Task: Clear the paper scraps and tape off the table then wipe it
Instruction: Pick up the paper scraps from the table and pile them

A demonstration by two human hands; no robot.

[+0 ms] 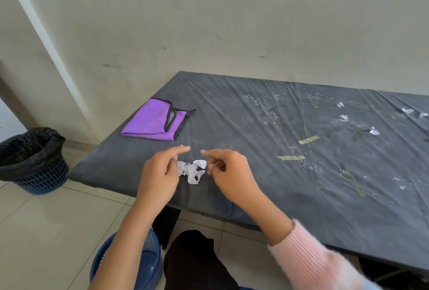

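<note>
Pale tiled floor [46,220] ran under a scuffed wall, and at the far left stood a blue bin [39,180] lined with a black bag; its inside was too dark to tell what it held. A second blue basket [148,264] sat on the floor just under the near edge of the desk [232,108], partly hidden by your left forearm, so I could not tell its contents either. One folded purple cloth [151,120] lay on the dark-covered desk near its left end.

Your left hand [160,173] hovered low over the desk with the forefinger stretched out and the other fingers curled in beside the pile of paper scraps [192,170]. Whether it had hold of a scrap I could not tell. The pile, a handful of white bits bunched together, lay on the desk between your two hands.

Your right hand [228,173], coming out of a pink sleeve [308,259], mirrored the left: forefinger out, the rest curled toward the pile. I could not tell whether anything was pinched there.

Farther right, at least four olive tape strips [308,139] were stuck to the desk, well apart from one another. Five loose white scraps [374,131] were scattered near the right end, among pale crumbs.
</note>
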